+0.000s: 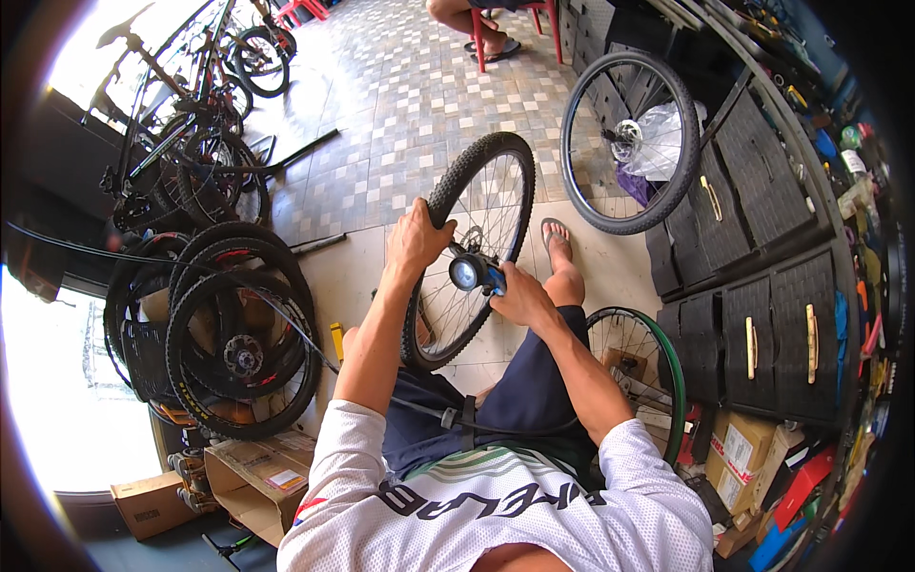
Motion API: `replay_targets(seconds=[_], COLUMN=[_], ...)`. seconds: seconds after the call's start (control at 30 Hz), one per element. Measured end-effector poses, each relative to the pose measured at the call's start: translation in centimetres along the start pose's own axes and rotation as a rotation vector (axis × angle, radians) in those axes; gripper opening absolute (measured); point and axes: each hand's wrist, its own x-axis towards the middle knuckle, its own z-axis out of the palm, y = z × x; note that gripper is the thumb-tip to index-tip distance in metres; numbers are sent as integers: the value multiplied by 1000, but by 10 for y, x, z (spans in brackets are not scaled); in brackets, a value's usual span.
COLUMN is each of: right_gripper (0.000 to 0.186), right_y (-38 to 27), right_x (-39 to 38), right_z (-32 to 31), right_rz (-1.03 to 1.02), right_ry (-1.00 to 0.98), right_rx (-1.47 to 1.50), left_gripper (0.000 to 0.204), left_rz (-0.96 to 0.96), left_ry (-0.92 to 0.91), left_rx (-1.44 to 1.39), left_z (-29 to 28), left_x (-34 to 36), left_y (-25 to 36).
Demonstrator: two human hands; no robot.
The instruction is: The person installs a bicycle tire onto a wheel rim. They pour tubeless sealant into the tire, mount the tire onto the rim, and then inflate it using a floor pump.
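An upright bicycle wheel with a knobby black tire [484, 149] stands between my legs, its spokes and disc rotor showing. My left hand [416, 238] is wrapped round the tire's left side. My right hand [518, 296] grips a blue-handled tool with a round gauge on its head [465, 274], held in front of the wheel near the hub. Where the tool's tip sits is hidden. A dark hose [410, 406] crosses my lap.
Stacked wheels [214, 248] and parked bicycles [191, 124] line the left. Another wheel [679, 133] leans on black drawer units [796, 315] at right; a green-rimmed wheel [677, 391] is beside me. Cardboard boxes [253, 477] lie lower left. A seated person's leg [457, 24] shows at top.
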Motion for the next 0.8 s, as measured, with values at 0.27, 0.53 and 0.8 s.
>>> replay_targets(seconds=[0.27, 0.53, 0.8], right_gripper=[50, 47, 45], right_y=[-2, -2, -9], right_x=[0, 0, -1], right_z=[-3, -4, -10], right_rz=[0, -47, 16], right_ry=[-6, 50, -34], right_rx=[-25, -11, -48], left_gripper=[46, 45, 45], left_rz=[-24, -24, 9], left_ry=[13, 15, 42], left_rx=[-26, -28, -50], left_z=[3, 1, 3], left_x=[1, 3, 2], left_y=[3, 5, 2])
